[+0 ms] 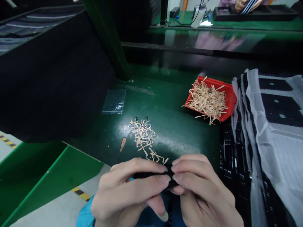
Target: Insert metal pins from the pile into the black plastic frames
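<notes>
Close to my body, at the bottom of the view, both hands grip one small black part (169, 176). My left hand (132, 189) pinches it between thumb and fingers, covering much of its left side. From the right, my right hand (201, 186) has its fingertips pressed on the same part. Its full shape is hidden by my fingers. Just beyond my hands lies a loose pile of small thin beige-and-silver strips (143, 134) on the green tabletop (172, 116). A brown flat scrap (122, 144) rests left of the pile.
A red bin (230, 101) heaped with beige strips (207, 101) stands at the right. Stacked black panels with white sheets (272, 135) line the right edge. A clear plastic bag (114, 101) lies left, near a green post (111, 41). A black tray (255, 13) sits on the far bench.
</notes>
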Motion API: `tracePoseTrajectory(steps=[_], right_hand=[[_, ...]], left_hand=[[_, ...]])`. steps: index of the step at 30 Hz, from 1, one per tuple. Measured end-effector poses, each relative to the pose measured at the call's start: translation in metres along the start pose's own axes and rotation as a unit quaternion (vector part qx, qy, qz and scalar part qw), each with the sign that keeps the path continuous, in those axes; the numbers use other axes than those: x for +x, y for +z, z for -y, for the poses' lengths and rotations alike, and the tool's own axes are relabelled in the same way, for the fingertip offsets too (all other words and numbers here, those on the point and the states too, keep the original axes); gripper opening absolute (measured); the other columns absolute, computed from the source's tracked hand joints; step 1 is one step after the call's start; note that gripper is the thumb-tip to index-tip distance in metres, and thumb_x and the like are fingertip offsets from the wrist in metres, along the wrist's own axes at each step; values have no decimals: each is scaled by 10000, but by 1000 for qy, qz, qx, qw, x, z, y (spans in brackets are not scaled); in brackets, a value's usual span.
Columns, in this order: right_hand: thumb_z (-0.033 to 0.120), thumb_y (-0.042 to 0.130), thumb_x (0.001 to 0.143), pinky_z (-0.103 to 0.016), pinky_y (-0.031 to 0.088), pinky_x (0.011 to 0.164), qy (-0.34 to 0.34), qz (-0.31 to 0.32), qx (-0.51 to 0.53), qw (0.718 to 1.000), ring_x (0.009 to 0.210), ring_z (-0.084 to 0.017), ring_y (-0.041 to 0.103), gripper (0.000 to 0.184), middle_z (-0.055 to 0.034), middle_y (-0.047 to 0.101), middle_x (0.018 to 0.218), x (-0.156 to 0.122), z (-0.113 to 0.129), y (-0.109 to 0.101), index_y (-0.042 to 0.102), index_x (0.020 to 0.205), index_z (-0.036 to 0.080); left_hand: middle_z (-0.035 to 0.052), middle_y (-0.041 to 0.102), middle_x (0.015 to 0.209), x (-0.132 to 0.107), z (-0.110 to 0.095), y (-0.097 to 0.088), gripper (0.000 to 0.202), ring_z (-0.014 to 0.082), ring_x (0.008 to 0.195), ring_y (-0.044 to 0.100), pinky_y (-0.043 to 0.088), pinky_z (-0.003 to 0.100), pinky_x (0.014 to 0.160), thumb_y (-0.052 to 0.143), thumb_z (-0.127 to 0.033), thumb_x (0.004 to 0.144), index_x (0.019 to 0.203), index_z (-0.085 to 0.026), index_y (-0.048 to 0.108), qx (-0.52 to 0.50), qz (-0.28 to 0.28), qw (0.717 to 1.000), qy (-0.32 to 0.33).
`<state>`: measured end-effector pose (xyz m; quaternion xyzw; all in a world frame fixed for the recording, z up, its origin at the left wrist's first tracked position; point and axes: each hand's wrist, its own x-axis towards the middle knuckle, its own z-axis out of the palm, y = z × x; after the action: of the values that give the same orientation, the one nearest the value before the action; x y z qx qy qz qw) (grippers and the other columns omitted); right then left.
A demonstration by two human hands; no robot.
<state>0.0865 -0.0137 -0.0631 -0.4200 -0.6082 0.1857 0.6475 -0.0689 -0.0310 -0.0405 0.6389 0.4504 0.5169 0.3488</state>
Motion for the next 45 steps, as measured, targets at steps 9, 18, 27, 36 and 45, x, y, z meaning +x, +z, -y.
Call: tracePoseTrajectory(steps=[9, 18, 27, 36, 45], right_hand=[[-53, 543, 879, -278, 471, 496, 4, -78, 9, 997, 621, -122, 573, 253, 5, 572, 694, 4, 5, 7, 612, 777, 169], [119, 659, 975, -329, 559, 674, 19, -73, 58, 995, 651, -121, 608, 190, 24, 646, 706, 8, -2, -5, 624, 794, 167], [125, 661, 970, -350, 562, 814, 88, -46, 8, 995, 884, -187, 690, 105, -30, 740, 884, -13, -18, -9, 716, 992, 211], [337, 670, 1003, -255, 608, 847, 281, 40, 68, 956, 965, -170, 768, 129, -41, 811, 1001, -23, -24, 2, 767, 1008, 252], [254, 629, 1025, -218, 541, 819, 314, 69, 204, 925, 893, -125, 691, 125, 15, 737, 901, -25, -3, -2, 741, 1004, 307]], left_hand=[[50, 827, 852, 19, -2, 10, 319, 170, 707, 809, 663, 204, 682, 778, -39, 912, 1184, -202, 815, -62, 92, 994, 13], [72, 854, 925, 24, 1, 20, 217, 187, 953, 837, 659, 174, 861, 766, -105, 952, 1166, -125, 798, -53, 63, 993, 84], [35, 695, 857, 13, 6, -1, 212, 161, 740, 692, 587, 261, 651, 603, -85, 1000, 1088, -224, 737, 142, 80, 987, 11], [103, 702, 1261, 284, 75, 49, 327, 239, 1033, 727, 640, 432, 869, 688, -340, 1028, 1299, -159, 658, 343, 137, 929, -31], [109, 690, 1295, 238, 86, 3, 241, 285, 1187, 675, 560, 519, 1035, 692, -228, 1008, 1236, -149, 685, 405, 211, 887, 67]])
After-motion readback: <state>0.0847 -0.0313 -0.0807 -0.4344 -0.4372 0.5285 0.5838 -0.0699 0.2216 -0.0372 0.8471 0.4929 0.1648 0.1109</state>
